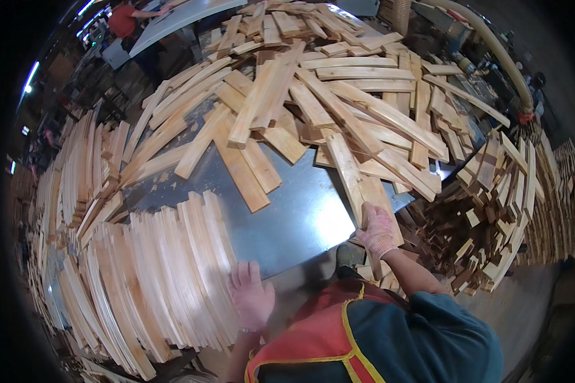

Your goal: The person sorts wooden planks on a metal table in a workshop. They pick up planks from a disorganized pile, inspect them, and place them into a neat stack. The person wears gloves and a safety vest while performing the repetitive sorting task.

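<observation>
My right hand (378, 233), in a thin pale glove, is closed round the near end of a wooden board (381, 199). That board slants over the right part of the table edge, with another board touching its left side. Low in the middle, my left hand (252, 297) has its fingers stretched out and holds nothing. It is beside the right end of a row of upright-set wooden boards (166, 262), close to the last one; whether it touches is unclear. A shiny metal tabletop (281, 220) shows between the two hands.
A large loose heap of boards (338, 83) covers the far table. Stacked boards (86, 169) stand at the left. Bundled offcuts (485, 223) rise at the right, below a ribbed hose (501, 48). A person in red (122, 20) works at a far-left table.
</observation>
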Motion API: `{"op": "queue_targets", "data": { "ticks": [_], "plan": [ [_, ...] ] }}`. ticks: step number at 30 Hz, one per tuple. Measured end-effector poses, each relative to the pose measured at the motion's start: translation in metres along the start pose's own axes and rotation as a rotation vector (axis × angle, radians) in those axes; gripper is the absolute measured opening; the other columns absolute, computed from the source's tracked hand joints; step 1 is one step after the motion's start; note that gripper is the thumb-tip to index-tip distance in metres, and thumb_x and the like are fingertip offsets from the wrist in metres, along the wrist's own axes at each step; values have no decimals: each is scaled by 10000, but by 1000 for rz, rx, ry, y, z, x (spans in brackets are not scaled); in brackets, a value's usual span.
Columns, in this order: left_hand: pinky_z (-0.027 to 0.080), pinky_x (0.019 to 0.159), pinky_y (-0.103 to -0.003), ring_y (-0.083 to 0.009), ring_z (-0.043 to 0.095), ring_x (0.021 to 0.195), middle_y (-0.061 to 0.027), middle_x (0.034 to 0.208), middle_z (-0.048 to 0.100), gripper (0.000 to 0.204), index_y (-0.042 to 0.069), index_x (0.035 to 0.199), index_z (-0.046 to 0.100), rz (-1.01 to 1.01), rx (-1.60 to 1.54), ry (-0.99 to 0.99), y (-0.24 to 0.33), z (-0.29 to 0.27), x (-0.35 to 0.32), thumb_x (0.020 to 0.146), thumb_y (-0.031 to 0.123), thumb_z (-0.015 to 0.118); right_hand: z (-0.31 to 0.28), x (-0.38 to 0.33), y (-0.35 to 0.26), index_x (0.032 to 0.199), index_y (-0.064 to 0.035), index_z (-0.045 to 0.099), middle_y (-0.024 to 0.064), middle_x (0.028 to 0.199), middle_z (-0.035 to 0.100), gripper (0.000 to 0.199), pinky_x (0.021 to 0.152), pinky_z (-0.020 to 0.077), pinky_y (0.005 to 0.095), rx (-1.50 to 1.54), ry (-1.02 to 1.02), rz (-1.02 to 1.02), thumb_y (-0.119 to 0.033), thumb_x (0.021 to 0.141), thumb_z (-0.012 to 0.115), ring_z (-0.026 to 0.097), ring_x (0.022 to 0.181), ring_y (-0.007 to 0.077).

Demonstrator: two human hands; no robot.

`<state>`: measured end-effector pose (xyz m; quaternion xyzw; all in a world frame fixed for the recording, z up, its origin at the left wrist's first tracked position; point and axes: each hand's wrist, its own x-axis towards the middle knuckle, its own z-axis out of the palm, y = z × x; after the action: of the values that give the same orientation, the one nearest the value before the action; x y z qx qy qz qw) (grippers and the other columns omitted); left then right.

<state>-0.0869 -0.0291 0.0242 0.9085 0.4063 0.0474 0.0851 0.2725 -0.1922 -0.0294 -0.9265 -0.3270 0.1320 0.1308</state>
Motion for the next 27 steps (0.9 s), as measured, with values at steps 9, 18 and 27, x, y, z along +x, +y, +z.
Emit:
{"op": "queue_targets", "data": {
  "ticks": [9,18,27],
  "plan": [
    [292,1283,-469,-415,406,1503,-271,1577,487,778,-57,1518,477,-161,-245,48,-21,67,163,869,266,757,-83,-25,53,1477,-58,554,159,1371,594,806,1161,451,370,767,18,145,-114,723,835,562,1351,283],
    [453,1147,-488,-422,540,1379,-265,1508,540,931,34,1656,301,-554,73,-114,33,112,265,971,576,623,-344,-61,322,1519,3,518,200,1474,601,795,1037,550,341,726,916,432,-86,788,817,647,1226,243],
    [471,1108,-487,-439,569,1302,-300,1403,581,951,34,1642,313,-545,66,-112,51,101,266,907,493,705,-433,48,434,1445,-130,608,182,1428,616,564,1103,481,478,-394,681,403,-399,951,645,589,1320,369]
  ]
}}
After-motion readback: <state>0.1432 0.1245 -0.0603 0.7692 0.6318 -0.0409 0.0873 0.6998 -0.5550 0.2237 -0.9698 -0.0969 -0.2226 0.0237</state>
